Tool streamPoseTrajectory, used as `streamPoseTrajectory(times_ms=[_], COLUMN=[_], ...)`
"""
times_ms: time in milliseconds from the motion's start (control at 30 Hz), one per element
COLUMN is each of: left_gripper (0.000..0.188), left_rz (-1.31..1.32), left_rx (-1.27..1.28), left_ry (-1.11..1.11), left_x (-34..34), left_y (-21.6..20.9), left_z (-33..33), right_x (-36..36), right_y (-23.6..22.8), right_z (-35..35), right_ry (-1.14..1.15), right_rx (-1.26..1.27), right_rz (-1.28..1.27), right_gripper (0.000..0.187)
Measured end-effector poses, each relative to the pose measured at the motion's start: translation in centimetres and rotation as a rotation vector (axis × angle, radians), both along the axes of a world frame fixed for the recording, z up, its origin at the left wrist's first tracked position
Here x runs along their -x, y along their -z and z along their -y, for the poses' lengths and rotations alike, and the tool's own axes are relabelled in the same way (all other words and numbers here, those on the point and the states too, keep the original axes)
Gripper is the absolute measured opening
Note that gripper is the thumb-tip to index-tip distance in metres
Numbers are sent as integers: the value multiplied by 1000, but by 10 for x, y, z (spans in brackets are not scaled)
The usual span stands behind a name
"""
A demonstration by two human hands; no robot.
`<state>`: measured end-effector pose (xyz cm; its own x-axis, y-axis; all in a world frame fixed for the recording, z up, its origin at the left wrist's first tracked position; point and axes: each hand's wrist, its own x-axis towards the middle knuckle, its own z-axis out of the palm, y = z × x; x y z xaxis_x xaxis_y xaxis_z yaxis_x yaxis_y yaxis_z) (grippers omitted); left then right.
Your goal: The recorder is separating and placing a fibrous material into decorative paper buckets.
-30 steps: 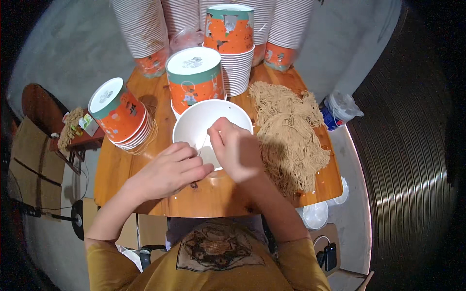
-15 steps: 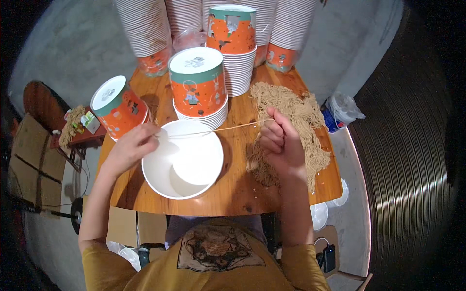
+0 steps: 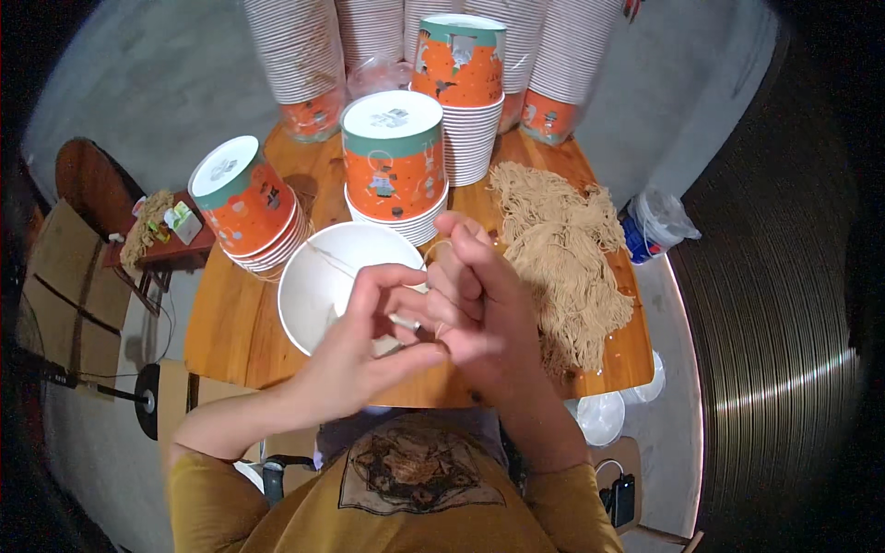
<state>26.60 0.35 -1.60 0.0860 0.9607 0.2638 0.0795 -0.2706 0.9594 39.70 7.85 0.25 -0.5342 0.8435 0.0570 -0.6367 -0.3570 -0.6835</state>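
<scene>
My right hand (image 3: 479,290) is closed on a thin beige string (image 3: 441,247), part of which loops beside its fingers. Close against it, my left hand (image 3: 373,327) is curved, thumb and fingers apart; a small pale spot between them is unclear. Both hands are over the near right rim of a white paper bucket (image 3: 304,286) that lies with its mouth toward me. A strand of string also crosses the bucket's mouth at the upper left. To the right of my hands, a heap of beige strings (image 3: 572,267) is spread on the table.
Upside-down orange and green paper buckets stand in stacks at left (image 3: 244,207), centre (image 3: 395,175) and back (image 3: 461,69) of the wooden table (image 3: 230,341). Tall wrapped bucket stacks (image 3: 295,55) line the far edge. A lidded plastic pail (image 3: 653,230) stands off the right side.
My left hand has moved right from the bucket's left rim to my right hand, its fingers spreading. My right hand has come left and nearer. The taut string between them has slackened.
</scene>
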Motion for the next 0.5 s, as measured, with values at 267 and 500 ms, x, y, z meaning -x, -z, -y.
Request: streamPoseTrajectory(times_ms=[267,500], left_gripper=[29,9], left_rz=[74,-58], left_rx=[280,191], left_ry=[104,19], left_x=[-3,9], left_y=[0,-3], left_z=[1,5], right_x=[-17,-29], right_y=[7,38], right_z=[-8,-25], right_ry=[114,257], right_rx=[-9,-129], right_rz=[-72,232], right_gripper=[20,22])
